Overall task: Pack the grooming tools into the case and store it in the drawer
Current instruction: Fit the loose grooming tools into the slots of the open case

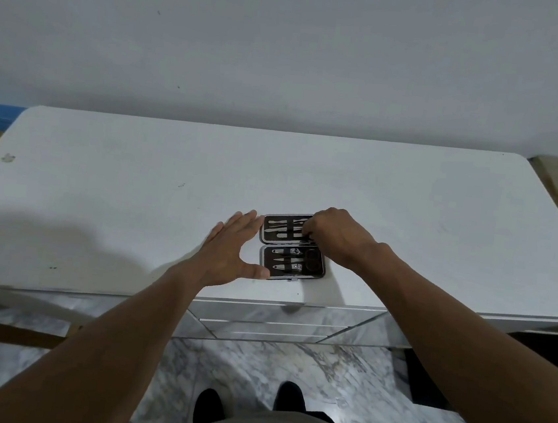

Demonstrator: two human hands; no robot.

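Case (292, 247) lies open flat near the front edge of the white table (134, 196), metal tools (286, 262) strapped in both halves. Right hand (334, 241), fingers curled together, pinches at the far half's right side; what it grips is hidden. Left hand (232, 251) spread flat, thumb touching the case's near-left corner. Drawers (272, 327) below the tabletop, shut.

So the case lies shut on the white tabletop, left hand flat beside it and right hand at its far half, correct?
Not quite: the head view shows the case lying open, tools visible in both halves. The rest holds: it is on the white tabletop, left hand flat beside it, right hand at its far half.
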